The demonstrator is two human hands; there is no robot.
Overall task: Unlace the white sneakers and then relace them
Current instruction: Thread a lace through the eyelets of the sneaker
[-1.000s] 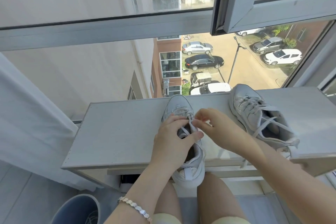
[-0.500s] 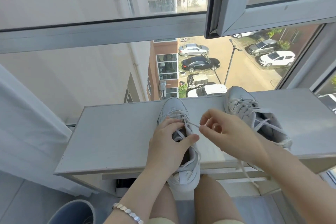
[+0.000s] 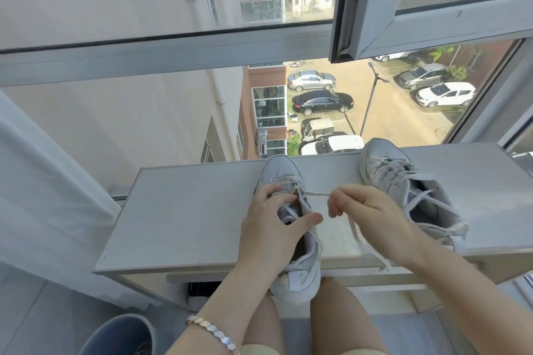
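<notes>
Two white sneakers lie on a grey table (image 3: 184, 210) by the window. The left sneaker (image 3: 297, 277) points away from me, its heel hanging over the front edge. My left hand (image 3: 271, 228) holds it around the tongue and opening, thumb stretched to the right. My right hand (image 3: 366, 216) pinches that sneaker's white lace (image 3: 315, 194) and holds it taut to the right of the eyelets; the loose end (image 3: 366, 245) hangs under the hand. The right sneaker (image 3: 403, 181) lies further right, laced, untouched.
The window behind the table looks down on a street with parked cars; an open sash (image 3: 432, 3) juts in at the top right. A white curtain (image 3: 43, 210) hangs at the left. A blue bin (image 3: 121, 334) stands on the floor at the lower left. My knees are under the table's front edge.
My right hand has moved to the right, away from the eyelets, drawing the lace out into a taut line. My left hand has stayed on the sneaker.
</notes>
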